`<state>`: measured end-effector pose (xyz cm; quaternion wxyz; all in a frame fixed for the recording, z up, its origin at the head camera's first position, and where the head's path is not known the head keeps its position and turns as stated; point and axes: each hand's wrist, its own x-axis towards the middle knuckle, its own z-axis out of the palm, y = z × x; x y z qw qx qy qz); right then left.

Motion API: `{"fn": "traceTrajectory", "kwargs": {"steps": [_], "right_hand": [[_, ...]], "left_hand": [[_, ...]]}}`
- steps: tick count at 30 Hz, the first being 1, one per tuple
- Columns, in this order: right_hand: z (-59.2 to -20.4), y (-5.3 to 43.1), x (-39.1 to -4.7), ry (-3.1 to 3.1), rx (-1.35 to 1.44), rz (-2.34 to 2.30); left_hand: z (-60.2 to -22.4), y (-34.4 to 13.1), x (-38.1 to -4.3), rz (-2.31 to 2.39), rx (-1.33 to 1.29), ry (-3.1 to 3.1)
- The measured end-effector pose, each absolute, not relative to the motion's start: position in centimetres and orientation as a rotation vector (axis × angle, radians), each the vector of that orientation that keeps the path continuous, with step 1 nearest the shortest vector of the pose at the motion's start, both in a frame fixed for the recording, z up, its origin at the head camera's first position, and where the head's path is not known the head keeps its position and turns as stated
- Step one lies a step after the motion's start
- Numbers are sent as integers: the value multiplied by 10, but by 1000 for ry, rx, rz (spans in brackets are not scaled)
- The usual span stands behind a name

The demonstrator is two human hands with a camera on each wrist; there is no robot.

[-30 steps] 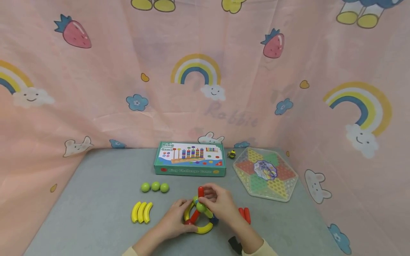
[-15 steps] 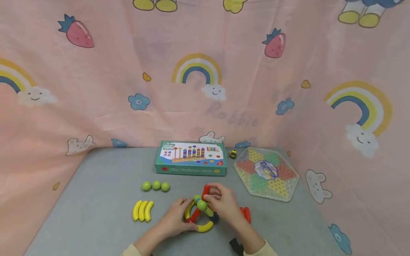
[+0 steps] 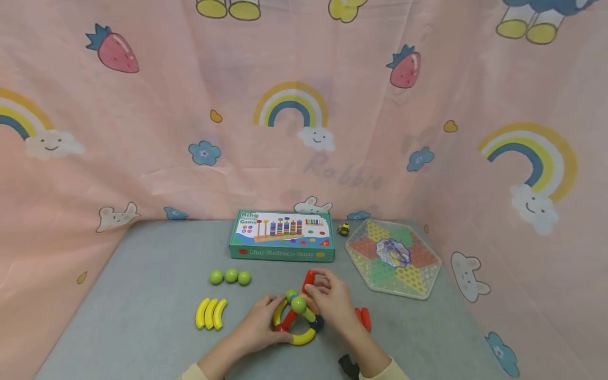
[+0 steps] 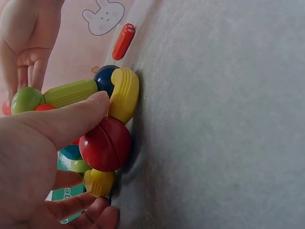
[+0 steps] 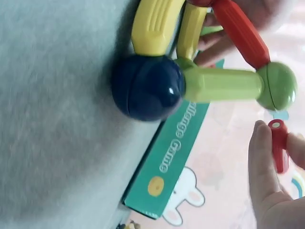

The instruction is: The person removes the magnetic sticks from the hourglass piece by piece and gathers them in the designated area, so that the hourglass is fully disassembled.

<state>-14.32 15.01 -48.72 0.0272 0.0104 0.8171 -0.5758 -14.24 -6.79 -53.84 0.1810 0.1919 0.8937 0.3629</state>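
Note:
My left hand (image 3: 258,324) grips the base of a frame of magnetic sticks and balls, its thumb by the red ball (image 4: 106,143) and a yellow curved stick (image 4: 125,95). A navy ball (image 5: 147,88) makes another base corner. Light green (image 5: 224,85) and red (image 5: 243,33) straight sticks slope up to a green ball (image 3: 298,304) on top. Between thumb and fingers, my right hand (image 3: 330,303) pinches a loose red stick (image 5: 280,148), tilted, its pale-dotted end showing. A gap separates that stick from the top ball in the right wrist view.
Left of the frame lie green balls (image 3: 231,276) and yellow curved sticks (image 3: 209,314). Red sticks (image 3: 366,319) and a black object (image 3: 349,365) are near my right forearm. Behind stand a game box (image 3: 282,253), a bee toy (image 3: 344,229) and a hexagonal board (image 3: 394,258).
The red stick in my right hand has gone from upright close behind the top green ball to tilted, a little farther right and away. My left hand keeps its place on the frame.

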Motion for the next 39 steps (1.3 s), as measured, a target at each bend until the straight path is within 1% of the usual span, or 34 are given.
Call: {"fn": "traceTrajectory", "kwargs": {"steps": [7,15,20,24,31,39], "right_hand": [[-480,173,-140,2529,105,-1773],[-486,227,-127,2608,263,-1656],[-492,258,-121,2614,297,-1626],[-497,276,-117,2677,274,-1496],[-510,293,-115,2792,220,-1218],[-524,295,-117,2725,250,-1123]], "left_hand": [[-541,-74,-141,1021,558,2519],[-544,-75,-139,1058,534,2499],[-543,-76,-138,1077,515,2486],[-543,-76,-139,1078,516,2493],[-544,-76,-139,1074,508,2487],[-544,-76,-139,1069,531,2505]]}}
